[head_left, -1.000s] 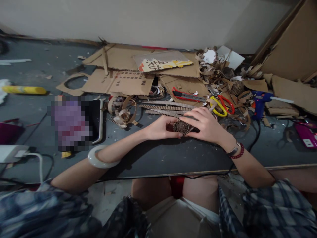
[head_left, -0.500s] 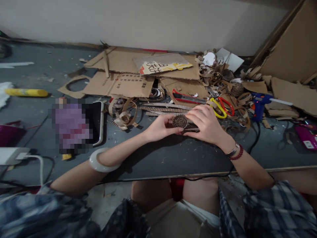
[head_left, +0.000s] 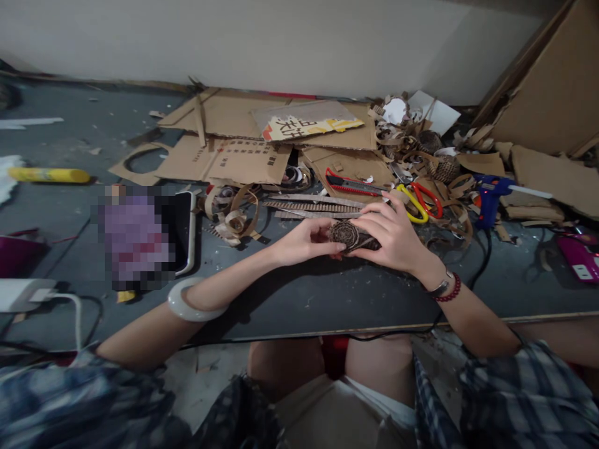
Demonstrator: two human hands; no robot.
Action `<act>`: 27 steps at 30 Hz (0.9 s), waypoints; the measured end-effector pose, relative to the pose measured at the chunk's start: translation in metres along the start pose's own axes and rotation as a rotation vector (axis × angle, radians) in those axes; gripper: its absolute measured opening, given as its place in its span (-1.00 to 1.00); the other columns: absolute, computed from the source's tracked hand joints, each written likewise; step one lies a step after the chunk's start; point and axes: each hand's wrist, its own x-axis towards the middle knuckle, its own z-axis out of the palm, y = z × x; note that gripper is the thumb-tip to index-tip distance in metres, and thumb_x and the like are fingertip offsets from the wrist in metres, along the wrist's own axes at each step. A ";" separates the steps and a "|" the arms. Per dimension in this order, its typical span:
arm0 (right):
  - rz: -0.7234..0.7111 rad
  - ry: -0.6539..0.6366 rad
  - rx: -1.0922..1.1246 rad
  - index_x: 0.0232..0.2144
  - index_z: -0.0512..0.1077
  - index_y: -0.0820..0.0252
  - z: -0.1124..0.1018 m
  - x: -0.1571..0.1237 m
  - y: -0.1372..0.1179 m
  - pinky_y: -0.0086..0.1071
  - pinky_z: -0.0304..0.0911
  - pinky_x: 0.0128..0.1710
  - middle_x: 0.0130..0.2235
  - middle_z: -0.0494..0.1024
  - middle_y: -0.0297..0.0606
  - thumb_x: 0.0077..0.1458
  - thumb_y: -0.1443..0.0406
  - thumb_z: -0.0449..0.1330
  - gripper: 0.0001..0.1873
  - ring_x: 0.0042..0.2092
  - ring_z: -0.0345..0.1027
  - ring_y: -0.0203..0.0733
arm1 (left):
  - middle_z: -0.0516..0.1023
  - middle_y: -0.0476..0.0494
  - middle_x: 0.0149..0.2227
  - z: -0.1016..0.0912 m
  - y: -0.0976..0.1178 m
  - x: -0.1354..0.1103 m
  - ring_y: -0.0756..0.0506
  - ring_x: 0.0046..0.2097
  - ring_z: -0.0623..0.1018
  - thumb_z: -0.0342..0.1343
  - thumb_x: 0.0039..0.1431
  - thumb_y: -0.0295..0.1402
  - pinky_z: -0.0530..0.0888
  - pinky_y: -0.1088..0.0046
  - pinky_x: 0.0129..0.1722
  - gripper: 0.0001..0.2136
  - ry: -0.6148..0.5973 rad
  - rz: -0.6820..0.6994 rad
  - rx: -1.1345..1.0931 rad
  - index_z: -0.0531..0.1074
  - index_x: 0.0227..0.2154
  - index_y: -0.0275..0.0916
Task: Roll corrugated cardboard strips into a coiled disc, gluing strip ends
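Note:
Between my hands is a tight roll of corrugated cardboard strip [head_left: 345,234], its spiral end turned toward me. My left hand [head_left: 306,241] pinches the roll from the left, thumb along its lower edge. From the right, my right hand [head_left: 386,234] curls its fingers over the top, with the thumb underneath. A dark length of the cardboard runs from the roll under my right palm, partly hidden. Loose corrugated strips [head_left: 311,206] lie just behind my hands. Near my right fingers are scissors [head_left: 412,204] with yellow and red handles, and a red utility knife [head_left: 353,184].
Flat cardboard sheets [head_left: 234,159] and a heap of curled scraps [head_left: 433,149] cover the back of the table [head_left: 281,299]. At right are a blue glue gun [head_left: 490,199] and a purple power strip [head_left: 580,259]. A phone [head_left: 187,234] and a yellow tube [head_left: 49,175] lie left.
The roll has shifted slightly right and tilted, so more of its side shows. My right fingers have lifted and spread a little; my left hand keeps its pinch.

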 end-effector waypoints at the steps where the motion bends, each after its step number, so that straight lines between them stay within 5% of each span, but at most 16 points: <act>1: 0.008 0.034 -0.021 -0.13 0.45 0.29 0.001 0.000 -0.001 0.06 -0.03 0.20 -0.21 0.56 -0.13 0.10 0.03 0.16 -0.54 -0.05 0.34 -0.06 | 0.55 -0.11 -0.35 0.001 -0.001 0.001 0.00 -0.37 0.55 0.32 -0.05 -0.29 0.50 0.49 -0.30 -0.63 0.046 0.027 0.013 0.39 -0.22 -0.38; 5: 0.013 0.089 -0.060 -0.24 0.46 0.31 0.007 0.001 -0.003 -0.05 0.07 0.15 -0.30 0.55 -0.15 0.08 0.03 0.17 -0.57 -0.13 0.37 -0.09 | 0.55 -0.11 -0.31 0.005 -0.004 0.002 -0.01 -0.32 0.55 0.34 -0.09 -0.29 0.50 0.48 -0.28 -0.58 0.129 0.073 0.011 0.38 -0.20 -0.38; 11: 0.051 -0.058 -0.030 0.02 0.37 0.25 0.005 -0.002 0.003 -0.01 0.04 0.16 -0.19 0.55 -0.15 0.12 0.10 0.17 -0.52 -0.07 0.33 -0.08 | 0.56 -0.11 -0.34 0.002 -0.002 0.003 0.01 -0.40 0.55 0.32 -0.05 -0.30 0.53 0.48 -0.33 -0.60 0.181 0.052 -0.005 0.38 -0.18 -0.40; 22: -0.008 -0.099 0.154 0.00 0.42 0.18 -0.002 -0.001 0.004 0.01 0.09 0.11 -0.08 0.52 -0.16 0.02 0.03 0.23 -0.45 0.05 0.22 0.00 | 0.56 -0.11 -0.27 0.000 -0.005 -0.003 0.03 -0.42 0.53 0.25 0.03 -0.35 0.52 0.50 -0.38 -0.60 -0.107 0.016 0.070 0.38 -0.05 -0.31; 27: 0.061 0.030 0.109 -0.10 0.45 0.20 0.003 -0.001 0.001 -0.02 0.12 0.10 -0.17 0.55 -0.19 0.03 0.10 0.24 -0.58 0.00 0.27 -0.04 | 0.57 -0.18 -0.18 0.003 -0.005 0.000 -0.04 -0.22 0.57 0.32 -0.06 -0.36 0.52 0.43 -0.16 -0.53 0.064 0.115 0.033 0.36 -0.07 -0.36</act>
